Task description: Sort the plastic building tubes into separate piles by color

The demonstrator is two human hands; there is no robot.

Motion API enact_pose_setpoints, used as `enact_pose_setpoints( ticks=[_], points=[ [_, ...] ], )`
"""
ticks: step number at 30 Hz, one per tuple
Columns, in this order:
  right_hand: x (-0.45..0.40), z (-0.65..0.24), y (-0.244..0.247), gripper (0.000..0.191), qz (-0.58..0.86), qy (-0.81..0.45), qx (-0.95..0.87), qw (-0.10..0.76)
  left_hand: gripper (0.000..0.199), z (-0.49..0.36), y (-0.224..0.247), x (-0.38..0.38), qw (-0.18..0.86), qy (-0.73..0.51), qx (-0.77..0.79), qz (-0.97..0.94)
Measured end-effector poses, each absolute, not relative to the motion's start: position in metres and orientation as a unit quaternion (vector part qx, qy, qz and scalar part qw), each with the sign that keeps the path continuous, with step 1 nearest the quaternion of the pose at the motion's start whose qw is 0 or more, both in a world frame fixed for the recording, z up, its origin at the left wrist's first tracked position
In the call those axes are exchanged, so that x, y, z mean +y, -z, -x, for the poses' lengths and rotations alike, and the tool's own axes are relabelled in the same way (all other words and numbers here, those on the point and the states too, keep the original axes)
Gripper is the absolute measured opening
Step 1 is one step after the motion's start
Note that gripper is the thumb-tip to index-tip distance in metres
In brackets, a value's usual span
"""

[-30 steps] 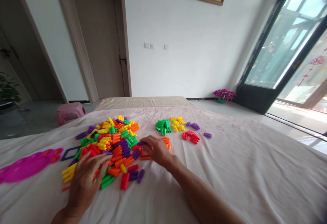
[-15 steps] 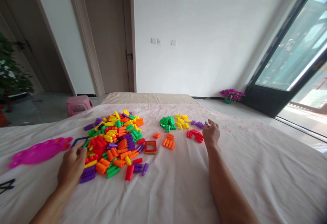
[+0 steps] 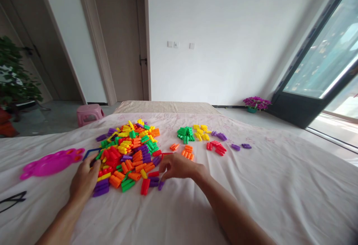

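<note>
A pile of plastic building blocks (image 3: 137, 155) in red, orange, yellow, green and purple lies on the cloth. At its left edge my left hand (image 3: 85, 176) rests with fingers curled in; whatever they may hold is hidden. My right hand (image 3: 177, 165) hovers at the pile's right side, thumb and fingers apart and pointing down. Just below its fingertips is a single purple block (image 3: 160, 185). Sorted by colour, green blocks (image 3: 185, 134), yellow blocks (image 3: 201, 132), orange blocks (image 3: 188, 151), red blocks (image 3: 217, 147) and purple blocks (image 3: 219, 135) form small groups farther right.
Two more purple pieces (image 3: 235, 147) lie apart on the right. A pink plastic tray (image 3: 52, 165) and dark-framed glasses (image 3: 13, 198) are at left on the pale tablecloth (image 3: 279, 185). Behind stand a pink stool (image 3: 90, 113) and a potted flower (image 3: 256, 103).
My right hand has moved left from the purple group to the pile's right edge. Two purple pieces now show at the far right, where the hand was nearby. My left hand stays at the pile.
</note>
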State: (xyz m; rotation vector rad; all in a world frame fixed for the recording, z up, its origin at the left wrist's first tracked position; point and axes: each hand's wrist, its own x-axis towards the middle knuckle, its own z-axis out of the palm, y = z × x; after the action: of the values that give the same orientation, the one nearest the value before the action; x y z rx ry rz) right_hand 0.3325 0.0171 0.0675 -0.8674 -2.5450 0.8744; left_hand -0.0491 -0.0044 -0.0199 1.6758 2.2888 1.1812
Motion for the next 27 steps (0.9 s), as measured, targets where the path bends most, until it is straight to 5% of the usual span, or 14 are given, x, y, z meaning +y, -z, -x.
enact_pose_setpoints(
  ticks=[5,10,14,19,27],
  points=[
    [0.003,-0.32,-0.065,0.02,0.292,-0.205,-0.931,0.073,0.053,0.039,0.007,-0.007,0.092,-0.388,0.769,-0.5],
    [0.011,-0.329,-0.066,0.017,0.295,-0.264,-0.916,0.068,0.058,0.038,0.003,-0.007,0.115,-0.364,0.78,-0.495],
    [0.035,-0.36,-0.072,0.014,0.38,-0.273,-0.863,0.192,0.06,0.039,0.003,-0.005,0.12,-0.342,0.791,-0.493],
    [0.072,-0.436,-0.074,0.015,0.58,-0.115,-0.713,0.376,0.063,0.042,0.004,-0.004,0.122,-0.335,0.795,-0.492],
    [0.084,-0.546,-0.037,0.03,0.766,-0.018,-0.488,0.418,0.063,0.055,0.019,0.002,0.117,-0.34,0.787,-0.502]
  ],
)
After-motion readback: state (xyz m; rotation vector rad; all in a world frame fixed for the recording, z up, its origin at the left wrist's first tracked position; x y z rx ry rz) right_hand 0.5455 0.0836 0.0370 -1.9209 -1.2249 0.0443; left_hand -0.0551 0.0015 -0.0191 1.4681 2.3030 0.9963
